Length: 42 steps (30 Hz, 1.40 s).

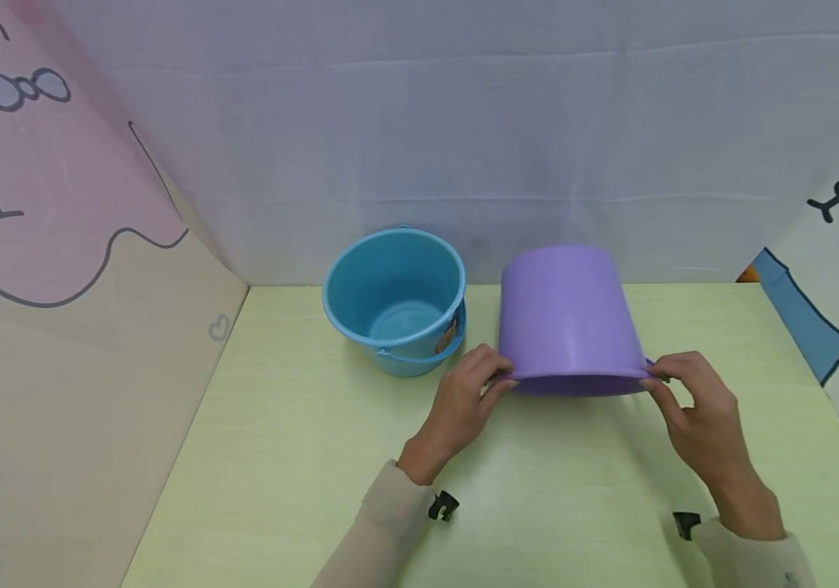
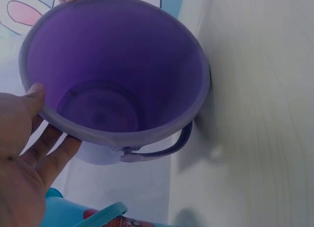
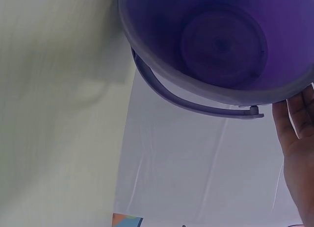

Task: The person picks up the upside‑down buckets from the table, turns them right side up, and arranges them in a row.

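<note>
A purple bucket (image 1: 569, 314) is tipped on its side, its open mouth facing the person and its base toward the back wall. At the left of its rim, the left hand (image 1: 459, 408) pinches the edge between thumb and fingers. Opposite it, the right hand (image 1: 706, 416) grips the right edge of the same rim. Both wrist views look into the bucket's bare inside; its purple handle (image 3: 196, 107) hangs down toward the table in the right wrist view. Left of it, a light blue bucket (image 1: 404, 363) stands upright, near the left hand but apart from it.
Both buckets are on a pale yellow-green table (image 1: 265, 474). Behind it hangs a white cloth wall (image 1: 478, 139). Cartoon-printed panels (image 1: 59, 392) border the left and right sides. The blue bucket's handle (image 1: 426, 358) hangs down at its front.
</note>
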Each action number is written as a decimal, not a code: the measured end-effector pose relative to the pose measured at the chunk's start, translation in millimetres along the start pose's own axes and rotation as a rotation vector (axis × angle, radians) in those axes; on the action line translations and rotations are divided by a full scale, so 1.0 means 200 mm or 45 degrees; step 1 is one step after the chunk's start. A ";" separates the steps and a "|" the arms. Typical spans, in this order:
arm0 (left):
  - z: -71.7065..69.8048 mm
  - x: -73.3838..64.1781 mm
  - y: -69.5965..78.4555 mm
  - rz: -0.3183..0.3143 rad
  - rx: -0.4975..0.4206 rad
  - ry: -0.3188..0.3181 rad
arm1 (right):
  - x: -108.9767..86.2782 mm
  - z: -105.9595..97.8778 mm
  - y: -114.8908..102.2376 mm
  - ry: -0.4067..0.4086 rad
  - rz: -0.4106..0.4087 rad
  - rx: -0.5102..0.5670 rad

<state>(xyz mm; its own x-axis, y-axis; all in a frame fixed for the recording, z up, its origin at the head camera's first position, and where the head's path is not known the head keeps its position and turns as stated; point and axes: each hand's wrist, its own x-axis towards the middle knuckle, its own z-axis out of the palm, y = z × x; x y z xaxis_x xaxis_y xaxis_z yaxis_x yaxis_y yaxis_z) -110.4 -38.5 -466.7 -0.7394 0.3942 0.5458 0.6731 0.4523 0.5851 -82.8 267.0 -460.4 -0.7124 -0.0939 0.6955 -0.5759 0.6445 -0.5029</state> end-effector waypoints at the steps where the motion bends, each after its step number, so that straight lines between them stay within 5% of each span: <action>1: 0.00 0.00 0.00 -0.004 -0.005 0.001 | 0.00 0.00 0.00 0.007 -0.016 0.006; 7: 0.00 0.01 0.01 -0.026 -0.028 0.003 | 0.02 0.01 0.00 0.038 -0.080 0.028; 18: 0.00 0.01 0.01 -0.023 -0.051 0.014 | 0.02 0.02 0.00 0.058 -0.035 0.056; 30: 0.01 0.00 0.00 -0.086 -0.076 0.007 | -0.08 0.08 0.01 0.204 0.256 0.043; 38: 0.01 -0.01 0.01 -0.103 -0.107 -0.006 | -0.13 0.12 -0.03 0.233 0.641 0.133; 42: 0.01 -0.01 0.01 -0.112 -0.131 -0.003 | -0.14 0.14 -0.02 0.227 0.780 0.297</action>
<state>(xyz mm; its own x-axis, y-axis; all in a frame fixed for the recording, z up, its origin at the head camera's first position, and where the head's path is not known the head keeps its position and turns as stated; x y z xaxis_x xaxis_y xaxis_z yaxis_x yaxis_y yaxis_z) -107.3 -37.9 -468.4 -0.7957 0.3584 0.4883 0.6036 0.4009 0.6892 -71.7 246.5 -492.8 -0.8720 0.3756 0.3138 -0.1753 0.3588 -0.9168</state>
